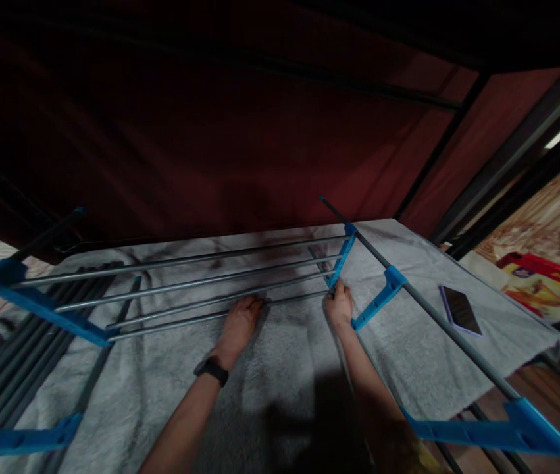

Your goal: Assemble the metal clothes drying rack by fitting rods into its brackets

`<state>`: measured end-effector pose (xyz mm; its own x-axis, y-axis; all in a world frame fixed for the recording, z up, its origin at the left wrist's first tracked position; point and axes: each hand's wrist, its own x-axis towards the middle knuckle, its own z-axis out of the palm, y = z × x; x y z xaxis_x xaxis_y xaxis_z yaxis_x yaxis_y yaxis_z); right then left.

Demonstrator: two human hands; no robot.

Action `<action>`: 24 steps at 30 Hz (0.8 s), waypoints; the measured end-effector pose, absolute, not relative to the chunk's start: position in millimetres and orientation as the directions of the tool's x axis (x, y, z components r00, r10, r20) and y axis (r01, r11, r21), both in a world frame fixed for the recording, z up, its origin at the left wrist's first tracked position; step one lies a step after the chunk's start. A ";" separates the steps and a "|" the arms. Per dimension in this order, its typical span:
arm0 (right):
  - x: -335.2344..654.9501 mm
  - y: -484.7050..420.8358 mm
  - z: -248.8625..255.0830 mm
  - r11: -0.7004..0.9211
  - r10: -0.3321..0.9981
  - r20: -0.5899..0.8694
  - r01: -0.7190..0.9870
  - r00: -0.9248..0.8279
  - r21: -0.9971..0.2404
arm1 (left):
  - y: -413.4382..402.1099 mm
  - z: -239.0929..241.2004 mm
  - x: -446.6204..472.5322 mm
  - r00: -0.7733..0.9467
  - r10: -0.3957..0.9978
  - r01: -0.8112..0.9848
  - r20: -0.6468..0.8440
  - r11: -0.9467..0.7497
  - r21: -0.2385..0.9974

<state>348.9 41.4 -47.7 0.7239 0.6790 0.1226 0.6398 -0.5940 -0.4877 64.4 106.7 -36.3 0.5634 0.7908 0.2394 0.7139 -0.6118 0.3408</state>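
Head view: left hand (243,318) curled round the lowest grey rod (176,325), right hand (341,305) closed on a blue bracket (343,255).

Dim lighting: the red backdrop (260,145) sinks into black overhead, dark shadow pools on the grey cloth (289,342), and outer edges look stretched.

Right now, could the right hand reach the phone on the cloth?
Probably yes, by reaching over: a blue bracket and grey tube lie between the right hand and the phone, which looks uncovered.
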 end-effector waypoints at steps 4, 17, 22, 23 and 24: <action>347.5 42.1 -40.3 -0.606 0.682 0.106 0.641 0.723 -0.472 | 112.6 -43.1 65.0 0.548 0.792 0.739 0.269 -0.609 0.289; 336.5 50.1 -41.6 -0.592 0.699 0.158 0.689 0.697 -0.419 | 115.2 -44.5 59.1 0.506 0.795 0.769 0.336 -0.592 0.243; 332.0 52.8 -45.4 -0.595 0.693 0.179 0.695 0.698 -0.404 | 114.2 -46.9 58.0 0.523 0.784 0.756 0.335 -0.608 0.241; 331.6 53.4 -46.2 -0.597 0.692 0.182 0.696 0.699 -0.399 | 114.0 -47.5 57.7 0.521 0.785 0.759 0.336 -0.606 0.239; 331.4 53.9 -47.0 -0.597 0.692 0.184 0.697 0.698 -0.396 | 113.8 -48.0 57.3 0.517 0.787 0.763 0.337 -0.602 0.236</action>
